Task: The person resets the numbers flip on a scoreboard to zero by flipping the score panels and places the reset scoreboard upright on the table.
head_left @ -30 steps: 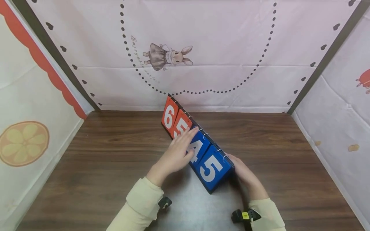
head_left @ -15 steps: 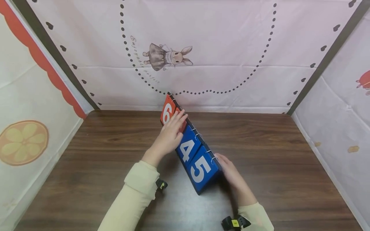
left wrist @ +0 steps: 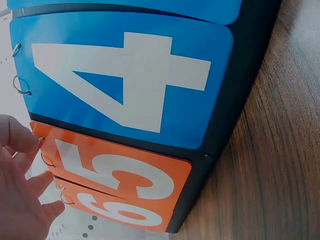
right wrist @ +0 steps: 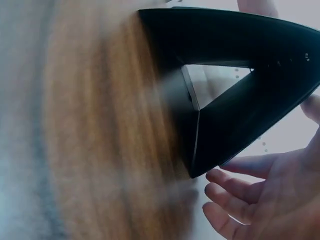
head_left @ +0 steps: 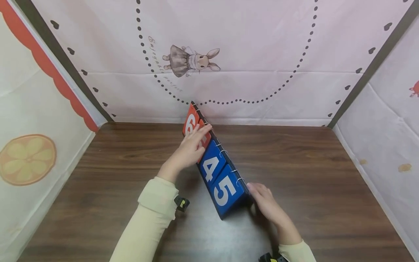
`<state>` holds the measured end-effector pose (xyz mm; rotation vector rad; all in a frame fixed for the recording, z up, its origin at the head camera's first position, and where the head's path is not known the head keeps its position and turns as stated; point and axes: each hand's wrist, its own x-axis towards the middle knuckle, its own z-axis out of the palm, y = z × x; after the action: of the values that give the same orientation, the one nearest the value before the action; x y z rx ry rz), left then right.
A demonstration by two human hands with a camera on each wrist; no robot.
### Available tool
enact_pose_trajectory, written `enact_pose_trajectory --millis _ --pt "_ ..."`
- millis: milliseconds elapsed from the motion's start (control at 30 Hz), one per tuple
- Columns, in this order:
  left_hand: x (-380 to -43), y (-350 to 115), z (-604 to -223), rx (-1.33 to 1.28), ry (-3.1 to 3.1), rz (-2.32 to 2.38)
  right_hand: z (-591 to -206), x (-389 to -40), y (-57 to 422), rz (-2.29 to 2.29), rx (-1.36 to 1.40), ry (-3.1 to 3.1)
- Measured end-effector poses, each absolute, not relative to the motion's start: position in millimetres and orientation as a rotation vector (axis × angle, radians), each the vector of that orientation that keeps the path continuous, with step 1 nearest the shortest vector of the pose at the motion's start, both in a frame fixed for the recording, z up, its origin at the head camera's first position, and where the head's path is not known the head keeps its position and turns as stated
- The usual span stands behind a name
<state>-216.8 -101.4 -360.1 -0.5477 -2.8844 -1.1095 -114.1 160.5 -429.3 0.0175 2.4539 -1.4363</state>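
A tabletop flip scoreboard (head_left: 209,154) stands like a tent, slanting across the table, with red cards 6 and 5 at its far end and blue cards 4 and 5 nearer. My left hand (head_left: 184,153) lies over the red cards, fingers stretched toward the ringed top edge; in the left wrist view its fingertips (left wrist: 42,182) are right at the rings. Beside the near right end is my right hand (head_left: 270,207), its fingertips close to the top corner. The right wrist view shows the board's black hollow end (right wrist: 235,42), with loosely bent fingers (right wrist: 232,187) just by its lower corner.
The brown wooden table (head_left: 131,189) extends around the board. Behind it rises a pale cloth wall (head_left: 255,47) with a printed rabbit, close to the board's far end. Further cloth walls (head_left: 386,138) border the left and right sides.
The scoreboard has shifted left and turned slightly, its near end swinging left. My left hand has moved from the middle to the red cards. My right hand followed left, then drew slightly off the corner.
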Motion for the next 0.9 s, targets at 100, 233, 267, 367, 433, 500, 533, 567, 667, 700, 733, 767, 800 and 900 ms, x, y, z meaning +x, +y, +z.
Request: enact_pose_trajectory --millis 100,233,267,367,433,500,533,567,667,700,733,767,800,900 --pt "-217.9 -102.2 -359.0 -0.559 -2.887 -1.040 -429.4 -113.3 160.8 -1.394 0.034 2.446" --pt "-218.0 -100.3 -357.9 -0.557 -2.896 -1.016 -431.0 -114.8 160.7 -1.433 0.092 2.405" --pt "-217.9 -99.4 -357.6 -0.562 -2.900 -1.006 -431.5 -115.3 160.7 -1.446 0.091 2.404" --pt "-217.6 -97.4 -357.5 -0.569 -2.916 -0.970 -433.1 -116.3 160.0 -1.479 0.054 2.416" --pt "-217.0 -97.6 -357.2 -0.582 -2.926 -0.942 -433.0 -116.3 159.0 -1.499 0.018 2.422" --pt "-215.8 -98.4 -356.8 -0.588 -2.935 -0.920 -432.2 -116.1 157.7 -1.506 0.008 2.427" --pt "-215.3 -98.6 -356.7 -0.594 -2.936 -0.909 -431.8 -116.2 157.3 -1.517 0.019 2.419" --pt "-214.9 -98.8 -356.6 -0.600 -2.938 -0.897 -431.3 -115.9 157.1 -1.528 0.026 2.411" --pt "-214.8 -97.9 -358.0 -0.614 -2.936 -0.867 -428.3 -114.6 158.1 -1.584 0.063 2.329" --pt "-214.8 -97.5 -358.4 -0.619 -2.936 -0.860 -426.7 -113.8 158.9 -1.606 0.077 2.292" --pt "-214.9 -97.2 -358.8 -0.623 -2.939 -0.857 -424.4 -112.7 160.0 -1.622 0.100 2.248" --pt "-215.1 -97.2 -359.6 -0.628 -2.939 -0.853 -421.7 -111.6 161.1 -1.637 0.110 2.212" --pt "-215.3 -97.2 -360.2 -0.629 -2.942 -0.854 -419.2 -110.7 162.2 -1.662 0.106 2.181" --pt "-214.6 -97.4 -360.7 -0.615 -2.950 -0.870 -410.7 -108.4 165.5 -1.713 0.101 2.141"
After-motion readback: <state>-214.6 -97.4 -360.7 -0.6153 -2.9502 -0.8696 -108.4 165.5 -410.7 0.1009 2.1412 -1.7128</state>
